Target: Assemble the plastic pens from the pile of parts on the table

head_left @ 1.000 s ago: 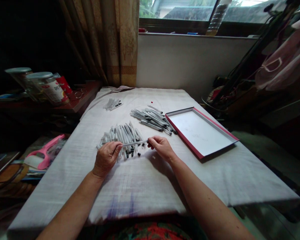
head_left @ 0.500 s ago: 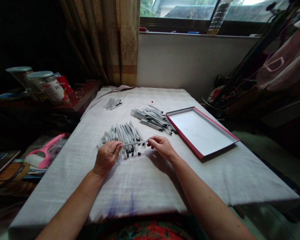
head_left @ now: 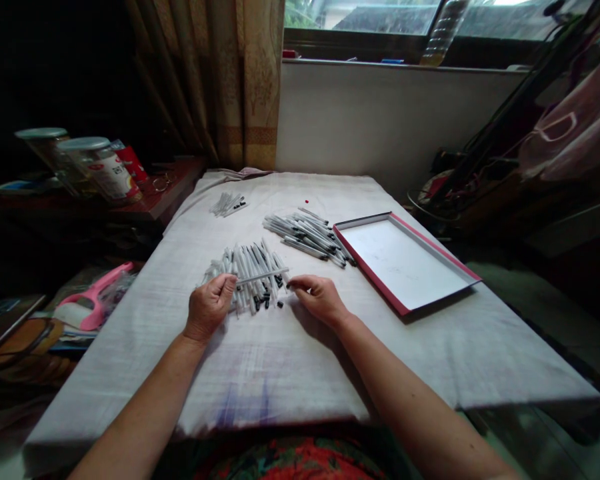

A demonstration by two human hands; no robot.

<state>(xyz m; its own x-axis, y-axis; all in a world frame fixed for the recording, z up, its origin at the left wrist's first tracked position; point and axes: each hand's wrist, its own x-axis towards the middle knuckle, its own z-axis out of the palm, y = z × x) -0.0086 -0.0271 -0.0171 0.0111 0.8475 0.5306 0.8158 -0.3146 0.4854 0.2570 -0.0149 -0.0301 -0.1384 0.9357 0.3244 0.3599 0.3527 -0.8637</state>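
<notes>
My left hand (head_left: 211,303) is closed round one end of a pale pen barrel (head_left: 265,274), whose other end points right over the pile. Just apart from that end, my right hand (head_left: 317,297) pinches a small dark piece, which looks like a black pen cap (head_left: 289,286). Beneath the barrel lies a loose pile of whitish pen barrels (head_left: 247,259), with several black caps (head_left: 280,304) along its near side. Farther right, a heap of pens with dark ends (head_left: 305,235) lies beside a shallow box lid (head_left: 370,287) with red sides and a white inside.
A small group of thin pale sticks with black bits (head_left: 229,204) lies at the back left. Near the back is a tiny red piece (head_left: 307,201). All lie on a white tablecloth (head_left: 320,380). Lidded jars (head_left: 105,170) stand on a side table at left.
The barrel's right end has come away from my right hand and now tilts up slightly. My right hand has shifted a little left, with the dark piece in its fingertips.
</notes>
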